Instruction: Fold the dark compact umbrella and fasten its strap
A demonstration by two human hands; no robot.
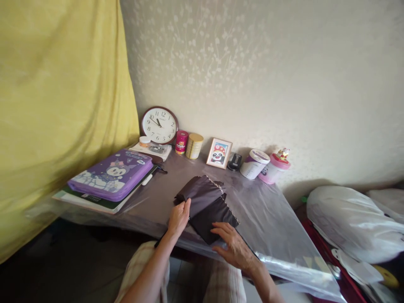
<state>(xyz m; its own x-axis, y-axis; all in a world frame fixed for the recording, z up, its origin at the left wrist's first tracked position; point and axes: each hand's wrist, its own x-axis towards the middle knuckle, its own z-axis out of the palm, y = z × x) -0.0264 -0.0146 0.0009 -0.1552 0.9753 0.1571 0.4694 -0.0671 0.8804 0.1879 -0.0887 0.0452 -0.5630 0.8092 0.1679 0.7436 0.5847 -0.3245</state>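
A black folding umbrella, by its look, is folded down with its fabric loose in wide flaps over the near middle of the table. A patterned trim runs along the flap edges. My left hand is closed on its left side, thumb on top of the gathered fabric. A dark part shows beneath my left wrist, perhaps the handle. At the lower right of the flaps is my right hand, fingers spread and slightly bent; its fingertips are at the fabric, but I cannot tell whether they touch.
A plastic-covered table bears a purple case on books at left. Along the wall stand a clock, a pink tin, a yellow tin, a picture frame and tubs. White bags lie right.
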